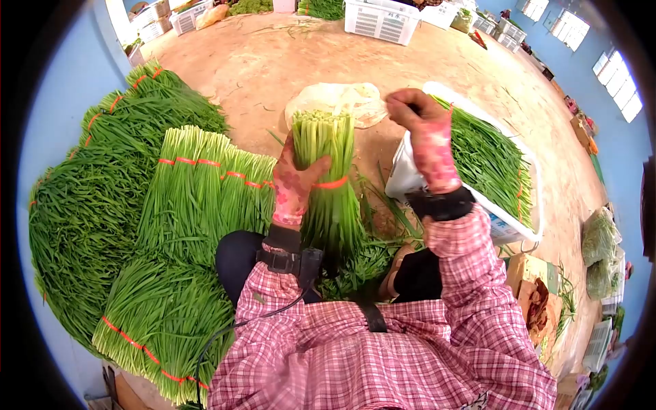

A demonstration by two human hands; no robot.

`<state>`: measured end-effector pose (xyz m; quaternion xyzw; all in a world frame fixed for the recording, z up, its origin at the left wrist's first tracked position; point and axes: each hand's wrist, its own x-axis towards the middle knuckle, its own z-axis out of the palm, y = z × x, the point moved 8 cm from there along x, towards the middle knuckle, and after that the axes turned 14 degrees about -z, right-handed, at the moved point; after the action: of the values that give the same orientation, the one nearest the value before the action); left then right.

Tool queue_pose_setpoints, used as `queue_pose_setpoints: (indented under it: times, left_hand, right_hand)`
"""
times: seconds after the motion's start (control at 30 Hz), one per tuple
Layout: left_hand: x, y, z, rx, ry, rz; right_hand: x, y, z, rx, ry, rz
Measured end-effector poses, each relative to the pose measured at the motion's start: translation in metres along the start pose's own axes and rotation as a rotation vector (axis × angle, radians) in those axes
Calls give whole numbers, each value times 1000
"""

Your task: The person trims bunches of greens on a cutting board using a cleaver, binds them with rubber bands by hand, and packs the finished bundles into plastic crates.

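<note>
My left hand [299,181], in a pink patterned fingerless glove, is wrapped round a bunch of garlic chives [335,147]. The bunch stands upright between my legs, pale cut ends up, with an orange-red band [332,183] round it. Raised to the right, apart from the bunch, my right hand [415,111] has its fingers curled closed. Whatever is in them, if anything, I cannot make out. Just beyond that hand is a white crate [536,198] packed with banded garlic chives [485,154]. Loose green leaves [362,273] lie around the foot of my bunch.
Banded chive bunches [184,198] are heaped on my left against the blue wall [41,123]. A crumpled pale plastic bag [369,102] lies ahead on the earthen floor [266,61]. Another white crate [383,24] stands farther back. A cardboard box [529,273] is at my right.
</note>
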<state>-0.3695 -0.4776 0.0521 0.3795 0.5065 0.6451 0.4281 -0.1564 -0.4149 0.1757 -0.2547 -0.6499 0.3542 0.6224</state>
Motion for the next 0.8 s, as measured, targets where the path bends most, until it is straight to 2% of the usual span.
queue_pose_setpoints:
  times: [0.03,0.1,0.13,0.17,0.2,0.27,0.3,0.33,0.43,0.47,0.53,0.57,0.63,0.7,0.73,0.77,0.8]
  left_hand:
    - [2,-4,-2,-26,10,0]
    - [2,-6,-5,11,48,8]
    - [1,-4,-4,74,70,15]
    - [1,-1,-3,133,94,24]
    - [-3,10,2,188,79,43]
    - [-14,26,14,374,140,262]
    - [-21,37,22,471,166,380]
    - [-25,38,29,489,94,307]
    - [-25,48,24,332,-122,322]
    - [-23,52,10,306,-92,324]
    - [-19,60,-17,254,-31,329]
    - [-12,42,-36,150,12,121]
    - [-7,-13,-51,41,-313,-394]
    - [-27,-64,-13,-218,-1017,-725]
    - [-65,-13,16,-210,-953,-234]
    - [-73,-26,45,-445,-983,-481]
    - [-81,-25,61,-614,-1025,-605]
  right_hand:
    - [1,9,-8,-209,-237,41]
    - [-26,31,-13,-726,-576,76]
    - [-41,37,-11,-733,-590,-49]
    - [-55,51,-11,-576,-545,-131]
    - [-60,52,0,-387,-490,44]
    - [-70,50,36,21,-397,258]
    - [-70,46,52,239,-363,289]
    - [-68,41,60,459,-330,315]
    - [-51,18,50,305,-286,228]
    - [-49,25,47,391,-265,213]
    - [-37,10,41,318,-296,124]
    - [-31,1,38,281,-306,76]
    - [-26,-6,30,174,-321,68]
    - [-22,-23,29,139,-391,41]
    - [-23,-38,31,118,-421,-40]
    - [-27,-43,33,48,-484,-15]
    - [-33,-45,39,228,-506,9]
